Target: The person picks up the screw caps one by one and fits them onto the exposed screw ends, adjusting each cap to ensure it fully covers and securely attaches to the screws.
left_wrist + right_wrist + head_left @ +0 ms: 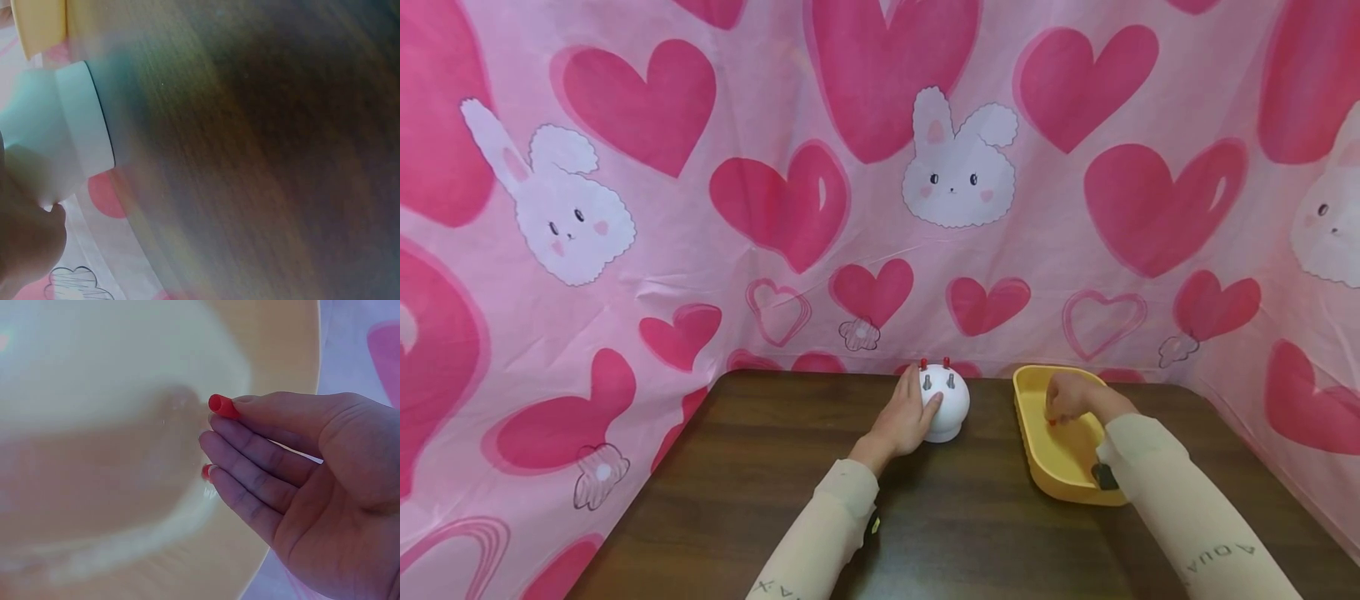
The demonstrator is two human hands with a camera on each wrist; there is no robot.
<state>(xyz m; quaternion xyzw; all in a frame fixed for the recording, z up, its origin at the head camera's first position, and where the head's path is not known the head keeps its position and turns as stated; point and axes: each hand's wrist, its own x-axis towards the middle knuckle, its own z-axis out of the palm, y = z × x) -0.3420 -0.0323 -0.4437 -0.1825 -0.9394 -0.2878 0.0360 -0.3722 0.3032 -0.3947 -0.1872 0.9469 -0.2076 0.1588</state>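
Observation:
A white ball-shaped object [951, 408] on a short round base stands near the table's far edge. Two grey metal bolts [927, 382] stick out of its front, and two red tips [946, 362] show at its top. My left hand [904, 419] holds it from the left, thumb across the front; the far fingers are partly hidden. Over the yellow tray [1037, 454], my right hand [1071, 397] pinches a small hollow red cap [224, 407] between thumb and index finger, its other fingers extended. A second red piece [206, 472] shows by a lower fingertip.
Dark wood table [760, 500] lies under everything, with the tray to the right of the ball. Pink cloth [880, 242] printed with hearts and rabbits hangs behind the table and along its sides. A dark wrist device [1103, 476] sits by the right cuff.

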